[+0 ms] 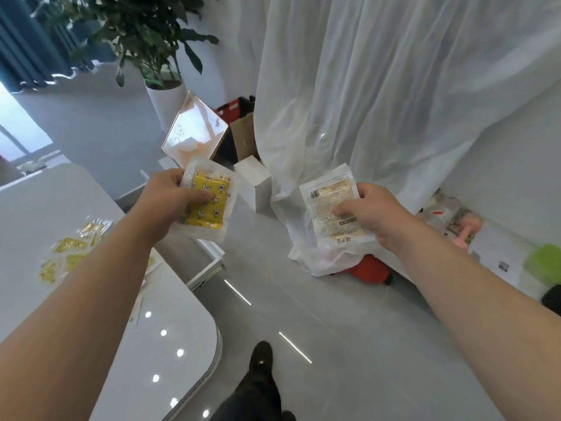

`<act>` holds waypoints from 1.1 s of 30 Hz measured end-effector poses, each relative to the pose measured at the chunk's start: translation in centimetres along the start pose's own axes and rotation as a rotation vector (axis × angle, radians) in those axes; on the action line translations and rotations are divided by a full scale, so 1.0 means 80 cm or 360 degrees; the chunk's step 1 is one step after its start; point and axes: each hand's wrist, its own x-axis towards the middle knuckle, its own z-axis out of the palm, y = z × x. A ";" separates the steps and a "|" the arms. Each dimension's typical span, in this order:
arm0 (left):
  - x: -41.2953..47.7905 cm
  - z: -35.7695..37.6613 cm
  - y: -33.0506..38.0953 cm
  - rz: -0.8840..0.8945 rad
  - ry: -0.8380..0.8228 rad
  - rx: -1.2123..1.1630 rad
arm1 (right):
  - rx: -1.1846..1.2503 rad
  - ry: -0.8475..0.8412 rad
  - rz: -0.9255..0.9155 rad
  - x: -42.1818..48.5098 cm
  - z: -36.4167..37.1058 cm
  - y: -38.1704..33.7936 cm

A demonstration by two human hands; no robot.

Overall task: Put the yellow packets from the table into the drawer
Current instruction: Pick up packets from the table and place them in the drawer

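Observation:
My left hand point(170, 199) grips a clear-wrapped yellow packet point(209, 208) with a star and moon print, held in the air past the table's right edge. My right hand point(368, 212) pinches a second packet point(329, 202), its printed back side facing me, above the floor. Several more yellow packets point(68, 253) lie on the white table point(170, 299) at the left. Just right of the table, below my left hand, the open drawer point(209, 268) juts out; my left arm hides most of its inside.
A white curtain point(394, 86) hangs ahead with a plastic bag and a red object point(370, 268) at its foot. Boxes point(255, 180), a framed panel point(194, 132) and a potted plant point(164, 95) stand beyond the table. My shoe point(261, 357) is on the grey floor.

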 end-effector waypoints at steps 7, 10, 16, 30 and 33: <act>0.116 0.005 0.007 -0.0095 0.0173 -0.0036 | -0.0194 -0.0248 -0.0061 0.161 0.022 -0.047; 0.177 0.006 0.020 -0.0159 0.0247 -0.0099 | -0.0245 -0.0326 -0.0075 0.238 0.030 -0.080; 0.269 -0.001 0.060 -0.0209 0.0377 -0.0202 | -0.0328 -0.0441 -0.0114 0.352 0.033 -0.147; 0.427 0.027 0.085 -0.0364 0.0831 -0.0415 | -0.0598 -0.0981 -0.0254 0.627 0.081 -0.244; 0.453 0.028 0.083 -0.0404 0.0945 -0.0503 | -0.0635 -0.1093 -0.0258 0.672 0.107 -0.260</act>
